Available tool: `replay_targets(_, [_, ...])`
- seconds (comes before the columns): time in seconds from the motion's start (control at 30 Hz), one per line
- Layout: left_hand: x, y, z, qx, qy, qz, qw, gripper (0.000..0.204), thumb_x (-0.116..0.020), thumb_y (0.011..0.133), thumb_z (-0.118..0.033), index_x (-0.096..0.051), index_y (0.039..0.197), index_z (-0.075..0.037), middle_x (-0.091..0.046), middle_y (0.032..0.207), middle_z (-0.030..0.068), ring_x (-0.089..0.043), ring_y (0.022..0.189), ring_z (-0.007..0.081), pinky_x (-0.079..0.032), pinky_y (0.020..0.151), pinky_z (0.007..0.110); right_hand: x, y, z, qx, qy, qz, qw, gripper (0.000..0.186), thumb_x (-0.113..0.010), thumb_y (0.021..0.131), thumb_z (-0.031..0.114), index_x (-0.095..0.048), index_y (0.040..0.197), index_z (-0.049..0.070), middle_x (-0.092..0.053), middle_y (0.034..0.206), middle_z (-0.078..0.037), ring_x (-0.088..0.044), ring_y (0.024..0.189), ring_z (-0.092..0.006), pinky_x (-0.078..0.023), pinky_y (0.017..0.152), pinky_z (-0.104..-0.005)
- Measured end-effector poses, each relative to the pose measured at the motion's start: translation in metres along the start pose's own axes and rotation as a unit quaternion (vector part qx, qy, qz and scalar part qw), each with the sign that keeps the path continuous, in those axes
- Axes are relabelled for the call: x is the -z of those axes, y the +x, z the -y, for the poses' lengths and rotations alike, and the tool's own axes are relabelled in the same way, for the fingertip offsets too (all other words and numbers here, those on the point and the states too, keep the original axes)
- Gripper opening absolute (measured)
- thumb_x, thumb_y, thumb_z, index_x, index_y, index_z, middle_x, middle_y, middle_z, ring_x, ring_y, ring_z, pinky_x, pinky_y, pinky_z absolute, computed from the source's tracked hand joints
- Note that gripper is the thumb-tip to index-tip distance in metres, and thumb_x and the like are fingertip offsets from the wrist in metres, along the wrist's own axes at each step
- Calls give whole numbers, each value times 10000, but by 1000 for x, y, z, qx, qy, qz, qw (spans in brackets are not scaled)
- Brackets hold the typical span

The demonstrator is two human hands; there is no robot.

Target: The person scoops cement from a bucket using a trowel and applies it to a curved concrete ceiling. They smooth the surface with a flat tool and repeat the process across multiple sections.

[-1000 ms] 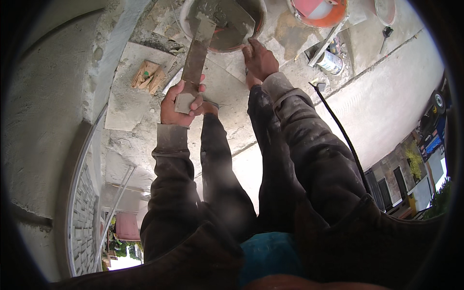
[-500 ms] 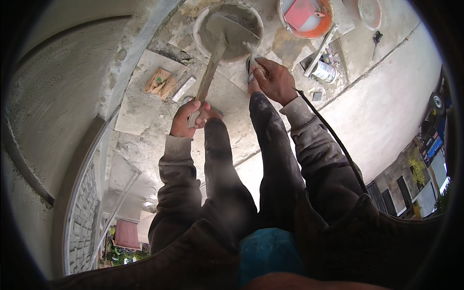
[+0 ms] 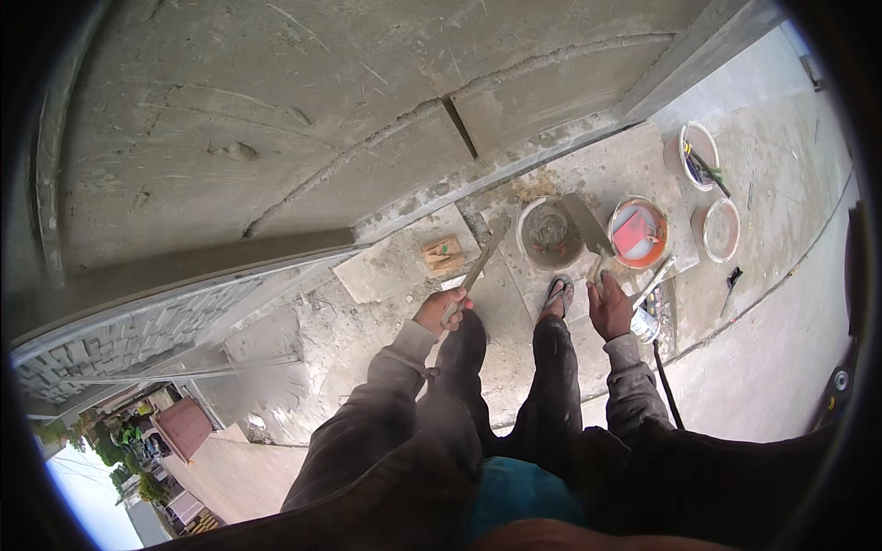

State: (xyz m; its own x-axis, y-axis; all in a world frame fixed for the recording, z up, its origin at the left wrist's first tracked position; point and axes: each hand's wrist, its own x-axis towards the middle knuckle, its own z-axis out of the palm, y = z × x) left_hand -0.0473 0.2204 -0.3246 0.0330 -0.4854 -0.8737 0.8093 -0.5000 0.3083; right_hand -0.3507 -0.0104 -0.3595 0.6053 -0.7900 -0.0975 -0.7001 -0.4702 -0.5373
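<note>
Mid-frame, the left hand holds a thin board, the right hand a trowel; best hold both steady.

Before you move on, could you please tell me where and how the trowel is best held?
The trowel is probably best gripped by its narrow handle from the person's own side, where the right hand holds it: the handle points back toward the body, the broad blade away.

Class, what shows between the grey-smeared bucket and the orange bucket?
In the head view, the blade of a trowel gripped by the right hand shows between the grey-smeared bucket and the orange bucket.
</note>
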Motion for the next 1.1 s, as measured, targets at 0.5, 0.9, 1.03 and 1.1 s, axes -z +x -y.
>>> replay_targets(0.5, [77,-214,-28,-201,-235,60,949,303,-621,939,-305,-585,1140,-82,-642,882,69,-478,522,117,-359,434,260,159,127,330,349,-155,60,922,383,-609,929,466,-685,1188,194,-688,1181,-81,-693,989,-316,-553,841,-441])
replay_targets(0.9, [62,-239,22,-250,-347,37,903,363,-601,956,-334,-568,1145,-25,-631,899,85,-499,539,116,-364,438,251,132,224,439,346,-343,168,857,439,-495,990,494,-586,1351,262,-683,1218,-87,-657,1113,-313,-522,944,-450])
replay_targets(1.03, [30,-237,18,-267,-370,20,889,400,-587,961,-324,-564,1195,-1,-621,918,93,-500,553,114,-370,447,241,142,227,462,406,-230,158,870,456,-538,956,529,-657,1255,206,-717,1130,-89,-682,1027,-323,-548,879,-446])
replay_targets(1.1, [16,-228,14,-276,-375,35,884,402,-581,962,-323,-568,1195,4,-624,917,96,-502,559,116,-371,448,242,150,220,471,421,-198,142,873,469,-554,945,539,-677,1225,183,-726,1104,-89,-690,996,-324,-559,854,-444])
